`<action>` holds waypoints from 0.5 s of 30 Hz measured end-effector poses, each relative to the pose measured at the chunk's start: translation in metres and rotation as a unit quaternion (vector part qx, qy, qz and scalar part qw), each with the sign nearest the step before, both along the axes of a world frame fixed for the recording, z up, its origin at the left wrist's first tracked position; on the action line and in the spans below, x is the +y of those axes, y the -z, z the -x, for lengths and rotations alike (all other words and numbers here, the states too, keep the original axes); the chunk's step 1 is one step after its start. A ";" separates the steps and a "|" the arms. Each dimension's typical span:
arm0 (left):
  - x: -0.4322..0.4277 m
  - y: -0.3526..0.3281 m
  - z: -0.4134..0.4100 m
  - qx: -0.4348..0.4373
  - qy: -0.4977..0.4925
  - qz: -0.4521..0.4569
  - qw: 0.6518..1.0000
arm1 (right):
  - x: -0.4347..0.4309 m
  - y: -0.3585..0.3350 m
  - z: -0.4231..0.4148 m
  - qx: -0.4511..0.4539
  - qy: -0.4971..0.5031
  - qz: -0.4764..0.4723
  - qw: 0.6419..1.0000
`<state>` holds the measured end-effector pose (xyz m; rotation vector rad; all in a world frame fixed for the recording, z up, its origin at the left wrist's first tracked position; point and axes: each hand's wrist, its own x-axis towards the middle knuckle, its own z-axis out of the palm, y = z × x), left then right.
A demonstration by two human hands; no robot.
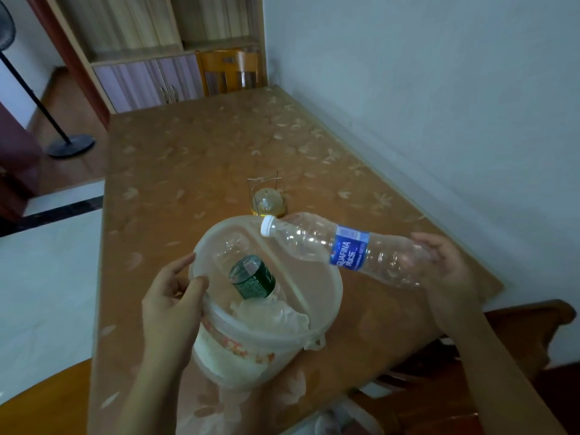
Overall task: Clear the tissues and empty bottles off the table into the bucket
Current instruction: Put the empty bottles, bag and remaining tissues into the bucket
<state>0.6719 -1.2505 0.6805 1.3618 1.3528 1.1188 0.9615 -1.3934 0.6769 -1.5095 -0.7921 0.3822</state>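
Note:
A translucent white bucket (326, 312) stands on the near part of the table (201, 158). Inside it lie a clear bottle with a green label (252, 277) and crumpled white tissues (270, 315). My left hand (171, 304) grips the bucket's left rim. My right hand (445, 271) holds the base of an empty clear bottle with a blue label (345, 251). That bottle is nearly level, its white cap pointing left over the bucket's far rim.
A glass jar of yellow liquid (268, 199) stands on the table just beyond the bucket. A wooden chair (518, 340) is at the table's right near corner. A white wall runs along the right side. A fan stand (70, 146) is on the floor at left.

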 end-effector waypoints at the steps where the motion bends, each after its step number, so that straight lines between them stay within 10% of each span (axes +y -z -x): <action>1: -0.001 -0.001 -0.001 -0.004 0.001 -0.003 1.000 | 0.001 -0.005 0.005 -0.004 -0.021 0.000 1.000; 15: -0.002 -0.005 -0.023 -0.032 0.036 -0.031 0.998 | 0.034 -0.013 0.064 -0.144 -0.123 0.089 0.978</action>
